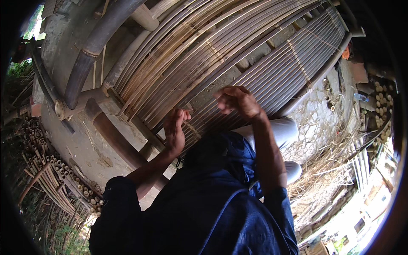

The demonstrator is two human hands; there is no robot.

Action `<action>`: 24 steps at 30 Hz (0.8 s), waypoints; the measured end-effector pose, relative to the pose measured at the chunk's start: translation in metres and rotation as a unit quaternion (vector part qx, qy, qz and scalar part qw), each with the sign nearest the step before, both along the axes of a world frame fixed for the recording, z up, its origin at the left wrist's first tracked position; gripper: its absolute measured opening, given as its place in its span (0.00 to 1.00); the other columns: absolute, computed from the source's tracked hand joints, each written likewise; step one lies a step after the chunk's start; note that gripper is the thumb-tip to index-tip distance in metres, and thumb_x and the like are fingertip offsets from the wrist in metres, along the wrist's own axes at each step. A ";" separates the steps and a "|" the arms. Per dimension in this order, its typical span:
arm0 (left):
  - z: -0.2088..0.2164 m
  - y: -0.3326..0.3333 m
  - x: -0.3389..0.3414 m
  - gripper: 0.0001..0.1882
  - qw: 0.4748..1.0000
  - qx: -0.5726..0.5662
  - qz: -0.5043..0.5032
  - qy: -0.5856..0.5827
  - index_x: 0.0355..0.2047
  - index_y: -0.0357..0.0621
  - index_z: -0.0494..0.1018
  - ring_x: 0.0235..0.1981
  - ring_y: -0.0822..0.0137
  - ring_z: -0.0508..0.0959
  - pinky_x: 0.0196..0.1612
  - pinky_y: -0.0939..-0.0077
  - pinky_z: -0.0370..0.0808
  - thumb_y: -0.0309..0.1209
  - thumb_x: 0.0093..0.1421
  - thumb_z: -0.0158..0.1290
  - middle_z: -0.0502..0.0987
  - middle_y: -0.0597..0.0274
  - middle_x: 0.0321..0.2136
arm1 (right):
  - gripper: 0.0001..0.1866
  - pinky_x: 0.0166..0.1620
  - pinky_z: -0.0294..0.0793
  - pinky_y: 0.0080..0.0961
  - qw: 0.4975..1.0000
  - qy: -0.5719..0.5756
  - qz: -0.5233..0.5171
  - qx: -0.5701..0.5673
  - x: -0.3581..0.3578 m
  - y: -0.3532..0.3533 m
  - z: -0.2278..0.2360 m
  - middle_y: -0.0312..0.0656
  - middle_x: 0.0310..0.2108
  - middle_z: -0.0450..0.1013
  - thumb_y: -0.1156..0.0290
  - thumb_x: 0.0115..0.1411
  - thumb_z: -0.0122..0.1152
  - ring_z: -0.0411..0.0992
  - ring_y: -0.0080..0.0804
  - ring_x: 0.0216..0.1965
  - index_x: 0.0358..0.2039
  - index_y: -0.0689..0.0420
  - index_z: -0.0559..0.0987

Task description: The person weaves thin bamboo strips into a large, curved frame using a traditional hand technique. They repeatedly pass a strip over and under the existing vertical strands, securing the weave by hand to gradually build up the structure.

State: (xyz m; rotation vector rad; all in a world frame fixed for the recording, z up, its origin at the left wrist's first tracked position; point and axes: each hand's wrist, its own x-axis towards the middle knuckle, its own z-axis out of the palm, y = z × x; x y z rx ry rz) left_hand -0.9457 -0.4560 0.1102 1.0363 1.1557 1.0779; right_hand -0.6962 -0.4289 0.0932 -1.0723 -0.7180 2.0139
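Note:
Before me lies a bamboo slat bench (pixel 272 70), its long thin slats side by side and crossed by bands of pale binding. Over its near end, my left hand (pixel 174 131) is raised with thumb and fingertips drawn together. A thin strand may run from them, but it is too fine to make out. Further right, my right hand (pixel 239 102) hovers above the slats with its fingers bent inward. Those fingers are smeared, and whatever they may hold is hidden. The two hands are apart. A gap between two groups of slats shows the bench's crosspieces below.
Thick dark bamboo poles (pixel 95 46) frame the left side. A curved pole (pixel 114 131) runs beside my left arm. Bundles of cut bamboo (pixel 59 178) stand at the lower left, and more cut ends (pixel 382 102) at the right. Straw (pixel 327 170) covers ground on the right.

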 end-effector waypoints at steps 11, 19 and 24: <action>0.054 0.065 -0.002 0.19 0.986 0.134 -0.081 0.047 0.41 0.34 0.74 0.41 0.61 0.76 0.49 0.66 0.72 0.36 0.65 0.39 0.76 0.50 0.40 | 0.04 0.42 0.77 0.32 0.756 -0.602 -0.182 0.179 0.045 -0.069 0.018 0.45 0.35 0.79 0.76 0.57 0.60 0.77 0.32 0.39 0.32 0.57 0.82; -0.123 -0.024 -0.037 0.26 0.920 -0.137 -0.198 0.311 0.53 0.31 0.71 0.52 0.51 0.77 0.53 0.64 0.72 0.43 0.66 0.47 0.77 0.41 0.49 | 0.13 0.26 0.71 0.21 0.834 -0.538 -0.090 0.080 0.158 -0.154 0.173 0.41 0.39 0.76 0.61 0.65 0.56 0.73 0.20 0.28 0.42 0.57 0.76; -0.138 -0.027 -0.041 0.24 0.920 -0.078 -0.215 0.319 0.42 0.30 0.74 0.38 0.50 0.79 0.41 0.61 0.73 0.44 0.67 0.47 0.78 0.41 0.34 | 0.22 0.43 0.77 0.34 0.714 -0.481 0.509 0.023 0.097 -0.166 0.166 0.50 0.36 0.80 0.51 0.61 0.61 0.80 0.39 0.37 0.45 0.57 0.80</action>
